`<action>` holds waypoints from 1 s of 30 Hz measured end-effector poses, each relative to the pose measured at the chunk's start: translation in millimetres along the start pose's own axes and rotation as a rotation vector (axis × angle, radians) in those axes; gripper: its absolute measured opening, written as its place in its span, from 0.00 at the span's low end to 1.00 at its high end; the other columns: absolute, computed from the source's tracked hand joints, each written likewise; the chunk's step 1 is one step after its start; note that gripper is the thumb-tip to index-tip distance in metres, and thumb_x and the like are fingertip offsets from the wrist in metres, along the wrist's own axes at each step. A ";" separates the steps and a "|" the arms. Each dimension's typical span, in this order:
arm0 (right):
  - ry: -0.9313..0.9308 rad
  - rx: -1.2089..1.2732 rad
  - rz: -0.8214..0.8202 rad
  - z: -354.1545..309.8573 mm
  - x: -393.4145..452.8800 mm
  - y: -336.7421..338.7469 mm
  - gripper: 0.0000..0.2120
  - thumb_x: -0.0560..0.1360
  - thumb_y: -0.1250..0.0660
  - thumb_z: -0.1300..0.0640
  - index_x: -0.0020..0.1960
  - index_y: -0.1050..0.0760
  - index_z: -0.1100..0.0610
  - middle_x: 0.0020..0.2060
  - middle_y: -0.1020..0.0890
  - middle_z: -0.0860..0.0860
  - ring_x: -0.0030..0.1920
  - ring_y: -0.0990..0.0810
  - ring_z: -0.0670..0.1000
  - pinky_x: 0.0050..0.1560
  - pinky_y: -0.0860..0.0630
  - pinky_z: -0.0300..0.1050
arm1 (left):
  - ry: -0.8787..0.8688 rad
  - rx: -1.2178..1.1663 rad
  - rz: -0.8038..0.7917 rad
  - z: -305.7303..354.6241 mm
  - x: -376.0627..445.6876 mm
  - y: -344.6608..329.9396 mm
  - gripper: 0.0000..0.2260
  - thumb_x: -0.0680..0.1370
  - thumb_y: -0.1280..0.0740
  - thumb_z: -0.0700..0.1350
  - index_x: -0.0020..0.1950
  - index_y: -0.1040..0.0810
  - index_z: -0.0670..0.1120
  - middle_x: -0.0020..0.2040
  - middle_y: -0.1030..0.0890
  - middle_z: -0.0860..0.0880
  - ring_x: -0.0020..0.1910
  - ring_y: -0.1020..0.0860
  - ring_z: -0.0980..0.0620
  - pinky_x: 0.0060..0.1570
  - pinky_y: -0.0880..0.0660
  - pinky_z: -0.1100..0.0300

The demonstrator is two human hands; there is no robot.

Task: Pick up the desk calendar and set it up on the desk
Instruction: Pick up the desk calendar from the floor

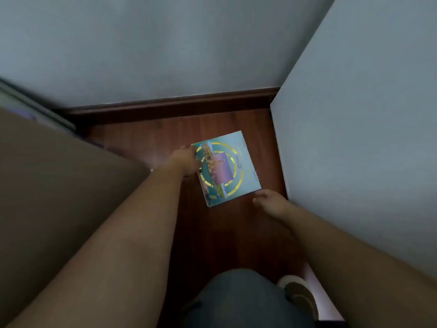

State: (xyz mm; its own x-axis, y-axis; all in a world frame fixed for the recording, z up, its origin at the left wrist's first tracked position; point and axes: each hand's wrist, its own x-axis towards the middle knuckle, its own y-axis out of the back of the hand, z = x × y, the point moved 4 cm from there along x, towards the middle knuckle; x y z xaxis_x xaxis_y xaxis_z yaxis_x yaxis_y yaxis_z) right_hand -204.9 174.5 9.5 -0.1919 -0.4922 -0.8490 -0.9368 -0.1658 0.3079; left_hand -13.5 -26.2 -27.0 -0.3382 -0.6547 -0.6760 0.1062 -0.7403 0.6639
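The desk calendar (225, 168) is a square, spiral-bound pad with a teal cover, yellow ring pattern and a picture in the middle. It is over the dark red wooden floor, slightly tilted, its wire binding on the right edge. My left hand (186, 160) grips its left edge with the fingers curled around it. My right hand (269, 200) is just below the calendar's lower right corner, fingers spread, fingertips touching or nearly touching that corner. Whether the calendar still rests on the floor I cannot tell.
A grey wall with a dark wooden skirting board (170, 106) closes the far side. A pale panel (354, 138) stands on the right, a brown surface (47, 185) on the left. My knee (238, 299) and a shoe (300, 294) are at the bottom.
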 end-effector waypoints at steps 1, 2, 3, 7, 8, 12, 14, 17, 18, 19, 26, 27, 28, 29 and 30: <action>-0.025 0.005 0.016 6.4 2.4 -0.9 0.15 0.77 0.36 0.60 0.61 0.23 0.64 0.53 0.20 0.57 0.54 0.21 0.55 0.59 0.27 0.46 | -0.007 -0.029 0.018 0.3 2.9 0.7 0.26 0.73 0.35 0.50 0.70 0.30 0.43 0.72 0.30 0.39 0.70 0.30 0.38 0.66 0.31 0.51; -0.078 0.010 0.029 9.8 1.7 -1.8 0.19 0.77 0.35 0.59 0.66 0.26 0.64 0.59 0.21 0.58 0.60 0.22 0.56 0.61 0.29 0.45 | 0.012 -0.061 0.027 -2.1 7.9 0.4 0.27 0.73 0.33 0.50 0.70 0.31 0.43 0.73 0.30 0.39 0.69 0.29 0.38 0.66 0.31 0.51; -0.099 0.008 0.010 10.6 -2.2 -5.2 0.21 0.77 0.35 0.58 0.68 0.28 0.63 0.62 0.23 0.59 0.63 0.24 0.56 0.62 0.30 0.44 | 0.034 -0.080 0.021 -4.5 10.5 -1.8 0.29 0.73 0.32 0.50 0.72 0.33 0.43 0.73 0.31 0.39 0.69 0.29 0.37 0.67 0.31 0.51; -0.146 -0.015 -0.057 13.5 3.0 -15.0 0.07 0.77 0.36 0.58 0.45 0.22 0.61 0.43 0.21 0.57 0.43 0.22 0.52 0.48 0.28 0.45 | 0.034 -0.036 -0.016 1.0 19.6 -5.6 0.40 0.72 0.30 0.55 0.78 0.42 0.42 0.78 0.38 0.40 0.73 0.34 0.38 0.71 0.35 0.49; -0.147 0.008 -0.052 12.6 6.4 -16.2 0.08 0.77 0.36 0.57 0.41 0.24 0.59 0.38 0.23 0.54 0.38 0.25 0.49 0.43 0.30 0.44 | 0.027 -0.010 -0.002 2.9 23.7 -5.9 0.40 0.72 0.30 0.56 0.78 0.42 0.42 0.77 0.38 0.39 0.73 0.34 0.37 0.71 0.36 0.49; -0.235 0.299 -0.017 13.9 13.3 -20.6 0.04 0.78 0.37 0.58 0.50 0.27 0.59 0.40 0.24 0.52 0.40 0.25 0.50 0.39 0.28 0.39 | 0.073 0.030 -0.025 7.0 12.8 -16.3 0.35 0.72 0.33 0.55 0.77 0.39 0.46 0.73 0.37 0.38 0.71 0.34 0.34 0.71 0.35 0.48; -0.281 0.461 0.042 16.6 15.4 -27.3 0.02 0.77 0.37 0.59 0.49 0.27 0.57 0.39 0.24 0.52 0.35 0.28 0.47 0.29 0.29 0.35 | 0.111 -0.021 -0.073 3.3 -4.6 -38.2 0.35 0.70 0.34 0.54 0.76 0.37 0.48 0.72 0.35 0.38 0.71 0.34 0.36 0.70 0.35 0.50; -0.381 0.665 0.128 32.7 18.1 -36.1 0.16 0.75 0.35 0.57 0.61 0.27 0.59 0.50 0.22 0.56 0.36 0.27 0.49 0.31 0.33 0.40 | 0.206 -0.178 -0.027 -2.8 -45.2 -77.7 0.30 0.70 0.31 0.49 0.72 0.32 0.47 0.68 0.30 0.37 0.68 0.31 0.37 0.67 0.33 0.52; -0.406 0.695 0.126 37.1 17.1 -37.0 0.17 0.75 0.35 0.57 0.62 0.27 0.60 0.50 0.22 0.56 0.38 0.25 0.51 0.33 0.33 0.41 | 0.259 -0.268 -0.005 -6.1 -59.8 -87.4 0.28 0.70 0.31 0.48 0.69 0.31 0.46 0.66 0.29 0.37 0.67 0.31 0.37 0.66 0.32 0.52; -0.424 0.705 0.123 41.4 15.7 -35.7 0.16 0.75 0.35 0.57 0.61 0.26 0.60 0.49 0.21 0.56 0.38 0.24 0.52 0.35 0.32 0.42 | 0.309 -0.357 0.014 -10.1 -72.6 -95.0 0.24 0.70 0.31 0.47 0.66 0.29 0.45 0.65 0.29 0.36 0.66 0.30 0.37 0.63 0.32 0.53; -0.252 0.587 0.081 -3.4 -4.2 -6.8 0.10 0.77 0.36 0.66 0.57 0.26 0.66 0.45 0.19 0.60 0.36 0.20 0.54 0.33 0.23 0.46 | 0.352 -0.624 0.089 -16.6 -121.7 -71.6 0.13 0.75 0.33 0.49 0.35 0.33 0.48 0.37 0.27 0.49 0.37 0.27 0.51 0.34 0.35 0.56; -0.216 0.587 0.077 -15.0 -14.6 -2.2 0.10 0.77 0.36 0.66 0.57 0.26 0.65 0.46 0.19 0.59 0.36 0.20 0.53 0.33 0.24 0.45 | 0.375 -0.705 0.114 -12.7 -132.0 -60.5 0.12 0.75 0.34 0.49 0.35 0.33 0.47 0.37 0.26 0.49 0.37 0.27 0.50 0.34 0.35 0.56; -0.179 0.598 0.072 -26.3 -27.1 2.7 0.09 0.77 0.36 0.66 0.57 0.27 0.63 0.47 0.20 0.58 0.37 0.20 0.52 0.33 0.24 0.45 | 0.393 -0.779 0.136 -7.9 -144.4 -48.2 0.10 0.74 0.34 0.48 0.36 0.32 0.47 0.37 0.25 0.47 0.38 0.27 0.49 0.36 0.34 0.56; -0.141 0.612 0.078 -36.5 -41.5 9.1 0.08 0.77 0.36 0.66 0.55 0.28 0.60 0.48 0.20 0.57 0.38 0.20 0.52 0.34 0.23 0.45 | 0.391 -0.841 0.149 -1.3 -159.0 -34.9 0.08 0.74 0.34 0.46 0.38 0.30 0.46 0.39 0.24 0.46 0.40 0.26 0.48 0.38 0.33 0.55; -0.107 0.609 0.086 -46.4 -59.4 16.4 0.08 0.77 0.36 0.66 0.54 0.29 0.58 0.49 0.19 0.56 0.39 0.19 0.52 0.35 0.22 0.46 | 0.376 -0.890 0.150 5.7 -175.2 -23.6 0.05 0.73 0.34 0.45 0.41 0.28 0.45 0.41 0.23 0.45 0.41 0.25 0.47 0.39 0.32 0.55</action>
State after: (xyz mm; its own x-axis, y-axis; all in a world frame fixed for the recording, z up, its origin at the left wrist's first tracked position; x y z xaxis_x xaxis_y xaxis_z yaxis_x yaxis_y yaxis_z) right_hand -195.3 161.4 84.9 -0.2724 -0.3886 -0.8802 -0.9092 0.4033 0.1033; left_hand 37.9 106.8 77.5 0.0400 -0.6432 -0.7646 0.8432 -0.3888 0.3712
